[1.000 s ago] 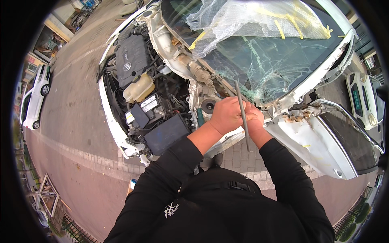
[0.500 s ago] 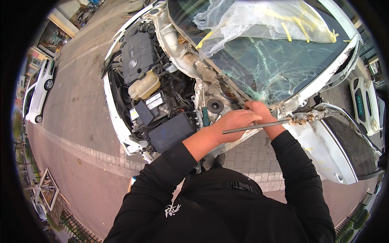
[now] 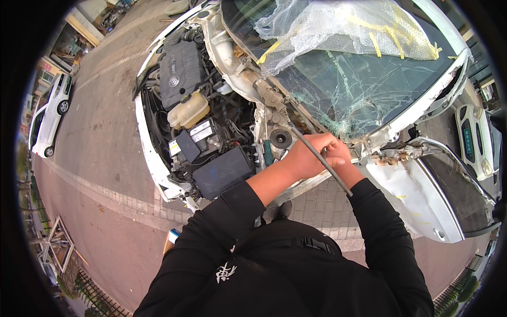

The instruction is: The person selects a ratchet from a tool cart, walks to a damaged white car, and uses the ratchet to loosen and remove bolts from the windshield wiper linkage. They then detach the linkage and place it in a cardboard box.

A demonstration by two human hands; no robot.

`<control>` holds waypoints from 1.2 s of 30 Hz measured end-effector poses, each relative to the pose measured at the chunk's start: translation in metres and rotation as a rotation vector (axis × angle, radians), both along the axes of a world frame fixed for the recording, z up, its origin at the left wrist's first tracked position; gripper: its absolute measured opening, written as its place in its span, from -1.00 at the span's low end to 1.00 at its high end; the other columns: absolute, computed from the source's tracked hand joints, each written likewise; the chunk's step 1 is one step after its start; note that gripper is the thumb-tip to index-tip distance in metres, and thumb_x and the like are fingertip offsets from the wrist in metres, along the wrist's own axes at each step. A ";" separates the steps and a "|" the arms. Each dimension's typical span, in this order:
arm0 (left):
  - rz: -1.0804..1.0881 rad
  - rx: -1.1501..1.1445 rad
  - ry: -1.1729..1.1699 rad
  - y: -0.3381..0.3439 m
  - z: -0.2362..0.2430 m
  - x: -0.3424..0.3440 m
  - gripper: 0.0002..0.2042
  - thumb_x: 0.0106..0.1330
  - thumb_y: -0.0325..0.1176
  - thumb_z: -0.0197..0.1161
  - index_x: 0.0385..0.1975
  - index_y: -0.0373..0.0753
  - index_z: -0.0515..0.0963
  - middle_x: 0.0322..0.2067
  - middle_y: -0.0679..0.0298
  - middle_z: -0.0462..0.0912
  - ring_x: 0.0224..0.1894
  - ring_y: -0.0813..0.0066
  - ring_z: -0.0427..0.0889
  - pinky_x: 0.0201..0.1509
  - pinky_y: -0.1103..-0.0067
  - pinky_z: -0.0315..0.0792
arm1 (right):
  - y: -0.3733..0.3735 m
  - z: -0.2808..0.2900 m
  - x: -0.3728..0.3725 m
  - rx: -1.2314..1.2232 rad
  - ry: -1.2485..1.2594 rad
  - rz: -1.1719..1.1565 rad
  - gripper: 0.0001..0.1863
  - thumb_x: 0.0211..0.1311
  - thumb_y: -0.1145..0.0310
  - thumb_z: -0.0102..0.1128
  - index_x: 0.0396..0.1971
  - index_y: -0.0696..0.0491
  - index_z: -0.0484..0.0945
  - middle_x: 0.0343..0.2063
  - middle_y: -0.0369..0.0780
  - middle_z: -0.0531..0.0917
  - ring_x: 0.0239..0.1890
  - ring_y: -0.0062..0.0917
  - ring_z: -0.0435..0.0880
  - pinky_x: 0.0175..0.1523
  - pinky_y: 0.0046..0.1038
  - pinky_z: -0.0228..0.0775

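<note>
A long metal bar with a short stem meeting it near the middle, like a T-handle wrench [image 3: 338, 179], slants from upper left to lower right over my hands. My left hand [image 3: 307, 157] is closed at the bar's middle, its fingers curled near the stem. Against it, my right hand [image 3: 340, 153] is closed around the stem, its fingers partly hidden by the left hand. Both hands are over the fender edge of a white car, beside the cracked windshield [image 3: 359, 95]. The wrench's lower end is hidden beneath them. Left of my hands is the round strut mount [image 3: 280, 138].
A green-handled tool [image 3: 268, 152] stands beside the black box [image 3: 224, 171] in the open engine bay. Bubble wrap [image 3: 338, 34] with yellow tape covers part of the windshield. A damaged white door [image 3: 422, 201] hangs open at right. Another white car [image 3: 52, 116] is parked far left.
The bar has turned from nearly level to a steep slant, its right end now lower and nearer my right sleeve. My hands have drawn closer together around its middle.
</note>
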State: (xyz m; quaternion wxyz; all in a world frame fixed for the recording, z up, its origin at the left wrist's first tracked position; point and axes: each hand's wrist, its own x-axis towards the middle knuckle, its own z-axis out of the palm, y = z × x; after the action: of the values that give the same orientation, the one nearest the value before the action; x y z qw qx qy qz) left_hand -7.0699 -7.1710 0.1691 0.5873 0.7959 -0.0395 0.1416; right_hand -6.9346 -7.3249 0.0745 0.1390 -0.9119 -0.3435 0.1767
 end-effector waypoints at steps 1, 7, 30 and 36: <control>-0.027 0.022 -0.007 0.000 0.001 -0.004 -0.72 0.35 -0.27 0.60 -0.19 -0.25 0.63 -0.35 0.18 0.68 -0.36 0.37 0.64 -0.25 0.41 0.55 | -0.003 -0.002 0.001 0.079 0.035 -0.016 -0.61 0.30 0.12 0.36 -0.01 0.04 0.59 0.03 -0.01 0.78 0.08 -0.02 0.79 0.13 -0.04 0.65; -0.043 0.091 -0.082 -0.001 0.007 -0.016 -0.83 0.45 -0.38 0.44 -0.09 -0.26 0.65 -0.25 0.12 0.74 -0.24 0.19 0.78 -0.12 0.33 0.63 | -0.004 -0.031 0.005 0.109 -0.118 -0.018 -0.66 0.36 0.11 0.27 -0.09 0.05 0.52 -0.01 0.00 0.77 0.01 0.05 0.79 0.04 0.03 0.64; 0.226 0.000 -0.001 -0.002 0.015 0.004 -0.54 0.45 0.07 0.47 -0.22 -0.32 0.68 -0.46 0.14 0.70 -0.45 0.35 0.68 -0.36 0.36 0.51 | 0.003 -0.034 0.011 0.062 -0.058 0.077 -0.61 0.51 0.15 0.17 0.20 -0.03 0.67 0.05 -0.02 0.81 0.10 -0.04 0.80 0.16 -0.08 0.62; 0.182 -0.027 0.042 0.007 0.020 -0.007 -0.70 0.61 -0.19 0.34 -0.26 -0.34 0.69 -0.54 0.18 0.69 -0.50 0.42 0.63 -0.37 0.44 0.51 | 0.000 -0.013 0.006 0.147 -0.029 0.068 -0.72 0.37 0.36 0.25 0.01 0.09 0.71 -0.08 0.05 0.79 -0.03 0.05 0.78 0.03 -0.01 0.64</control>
State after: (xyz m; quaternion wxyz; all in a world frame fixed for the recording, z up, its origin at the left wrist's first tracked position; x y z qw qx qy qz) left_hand -7.0765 -7.1638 0.1894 0.5832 0.7911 0.0472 0.1782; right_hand -6.9289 -7.3246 0.0613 0.1942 -0.8895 -0.3882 0.1424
